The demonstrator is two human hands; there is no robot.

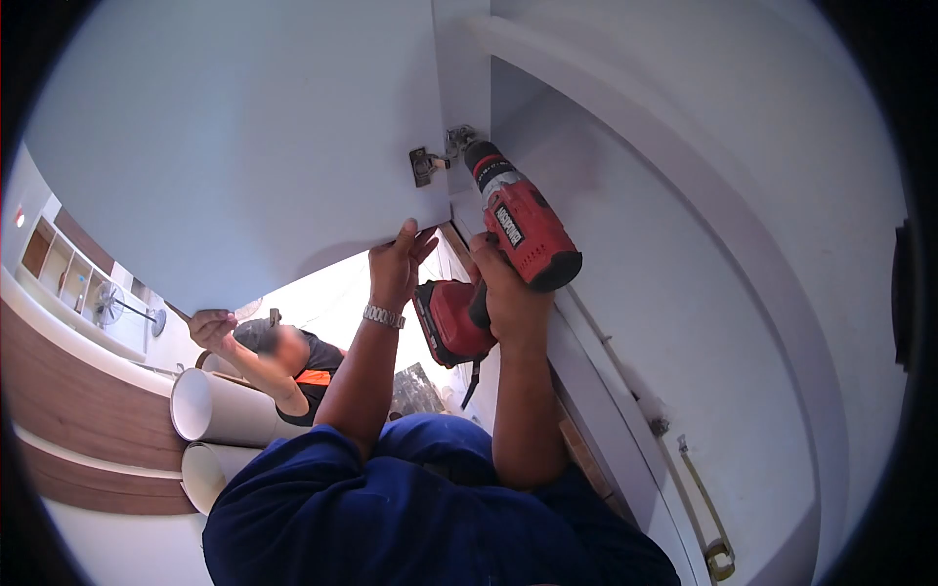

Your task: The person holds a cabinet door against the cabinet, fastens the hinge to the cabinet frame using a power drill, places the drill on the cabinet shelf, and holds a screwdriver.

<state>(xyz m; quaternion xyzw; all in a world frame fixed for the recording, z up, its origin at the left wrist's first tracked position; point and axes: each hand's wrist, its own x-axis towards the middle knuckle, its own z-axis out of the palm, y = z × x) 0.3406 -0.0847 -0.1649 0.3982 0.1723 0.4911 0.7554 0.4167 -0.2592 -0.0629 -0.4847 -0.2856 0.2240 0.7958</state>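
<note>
My right hand [513, 293] is wrapped round the grip of a red and black cordless drill [528, 223]. The drill tilts up to the left, its chuck against a metal hinge [459, 139] on the cabinet's side panel; the tip is hidden there. A large pale cabinet door [244, 127] spans the upper left, with a hinge cup [422, 166] set in it near the drill. At its lower edge, close below the hinge, my left hand [396, 269] grips the door, thumb on the near face and fingers partly hidden behind.
A co-worker [318, 361] at the left holds the door's lower corner with one hand [212, 327]. Rolled white sheets [220, 408] lie below. A fan [112, 303] stands farther back. On the right, the cabinet side carries a brass-coloured fitting [720, 557] low down.
</note>
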